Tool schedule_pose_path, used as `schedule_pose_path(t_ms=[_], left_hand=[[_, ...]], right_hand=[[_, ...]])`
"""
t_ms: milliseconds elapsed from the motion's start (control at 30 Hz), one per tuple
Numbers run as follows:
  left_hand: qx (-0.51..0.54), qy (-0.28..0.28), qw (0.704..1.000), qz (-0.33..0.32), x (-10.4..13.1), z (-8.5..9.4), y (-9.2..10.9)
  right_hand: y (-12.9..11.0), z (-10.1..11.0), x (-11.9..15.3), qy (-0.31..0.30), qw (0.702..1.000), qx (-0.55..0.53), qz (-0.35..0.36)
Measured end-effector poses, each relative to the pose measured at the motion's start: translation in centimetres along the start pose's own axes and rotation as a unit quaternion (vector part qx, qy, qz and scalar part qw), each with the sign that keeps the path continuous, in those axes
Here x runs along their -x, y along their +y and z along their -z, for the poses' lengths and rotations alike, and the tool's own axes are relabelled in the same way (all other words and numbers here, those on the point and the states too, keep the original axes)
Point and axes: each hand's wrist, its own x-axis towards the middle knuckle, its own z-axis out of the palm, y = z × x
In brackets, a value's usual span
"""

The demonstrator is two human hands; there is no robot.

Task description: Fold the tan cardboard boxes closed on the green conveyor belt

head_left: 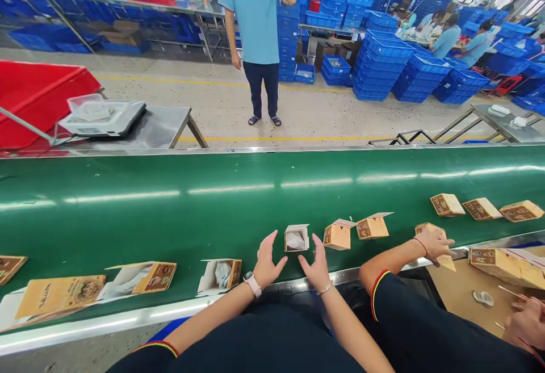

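On the green conveyor belt stands a small open box with a whitish bag inside. My left hand is at its left side, fingers spread, a watch on the wrist. At its right side is my right hand, also with fingers apart. Neither hand visibly grips the box. To the left, an open box with a white bag lies beside my left forearm. Right of my right hand are two brown boxes, one with a raised flap and another next to it.
A co-worker's hand touches a box at the right. More boxes lie farther right, and opened cartons at the left. Beyond the belt are a scale, a red bin and a standing person.
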Motion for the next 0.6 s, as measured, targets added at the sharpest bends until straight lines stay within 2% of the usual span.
schedule_pose_path(t_ms=[67,167,300,367,433,500,567,600], left_hand=[[-0.008,-0.050,0.998,-0.045,-1.1,0.0,0.2],[-0.022,-0.096,0.992,-0.085,-2.6,-0.6,1.1],[-0.016,-0.115,0.991,-0.062,-3.9,-2.3,2.5],[0.031,-0.093,0.995,-0.027,-4.3,-3.5,2.9],[0.099,-0.034,0.993,0.045,-4.5,-4.9,3.0],[0.177,0.005,0.973,0.150,-4.8,-6.2,3.0],[0.232,-0.002,0.944,0.233,-5.1,-7.4,3.0],[0.246,-0.015,0.935,0.254,-5.3,-7.8,3.0]], right_hand=[[0.3,-0.1,-1.3,-0.057,0.996,0.002,0.063],[0.7,0.1,-3.0,-0.106,0.990,0.029,0.089],[1.6,0.8,-4.2,-0.150,0.984,0.019,0.089],[2.1,0.9,-4.3,-0.114,0.991,-0.021,0.062],[2.5,0.5,-4.1,-0.019,0.999,-0.036,0.002],[3.1,-0.2,-3.6,0.086,0.994,-0.010,-0.068],[3.7,-1.2,-3.2,0.149,0.981,0.019,-0.121],[4.1,-1.6,-3.0,0.167,0.976,0.023,-0.140]])
